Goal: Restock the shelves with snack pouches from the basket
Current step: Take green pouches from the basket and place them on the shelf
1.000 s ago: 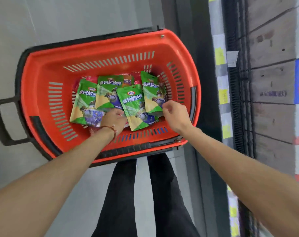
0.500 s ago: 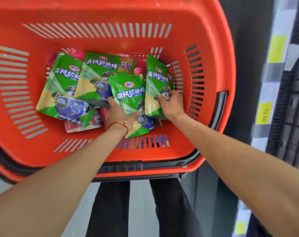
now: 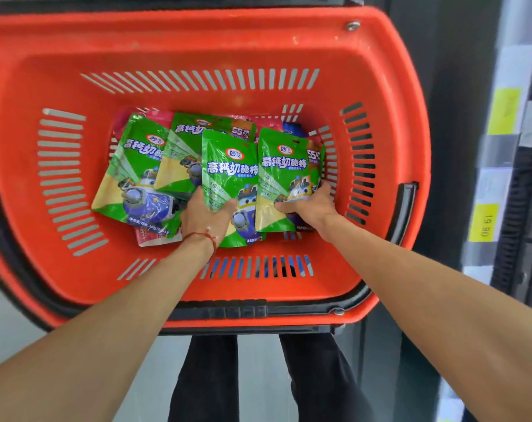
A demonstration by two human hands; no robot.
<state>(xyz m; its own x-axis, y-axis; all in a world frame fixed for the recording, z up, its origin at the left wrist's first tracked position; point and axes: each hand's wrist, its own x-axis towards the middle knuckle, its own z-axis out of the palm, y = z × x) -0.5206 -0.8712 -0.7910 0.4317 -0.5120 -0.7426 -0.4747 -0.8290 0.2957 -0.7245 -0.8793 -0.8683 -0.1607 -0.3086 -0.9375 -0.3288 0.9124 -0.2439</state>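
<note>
An orange basket (image 3: pixel 197 56) with slotted walls sits on the floor below me, holding several green snack pouches with a cartoon train print. My left hand (image 3: pixel 205 216) grips the lower edge of the middle green pouch (image 3: pixel 228 169), thumb on its front. My right hand (image 3: pixel 310 205) grips the lower part of the right green pouch (image 3: pixel 284 175), thumb across its front and fingers behind. Two more green pouches (image 3: pixel 136 166) lie to the left, over red pouches (image 3: pixel 155 239) that are mostly hidden.
A shelf edge with yellow price tags (image 3: pixel 484 222) runs down the right side. The basket's black handle (image 3: pixel 406 208) lies folded along its rim. My dark trouser legs (image 3: pixel 206 379) stand just behind the basket on the grey floor.
My head has come closer to the basket, so it fills the view. Both hands have tightened round their pouches, and the two gripped pouches are tilted up from the pile.
</note>
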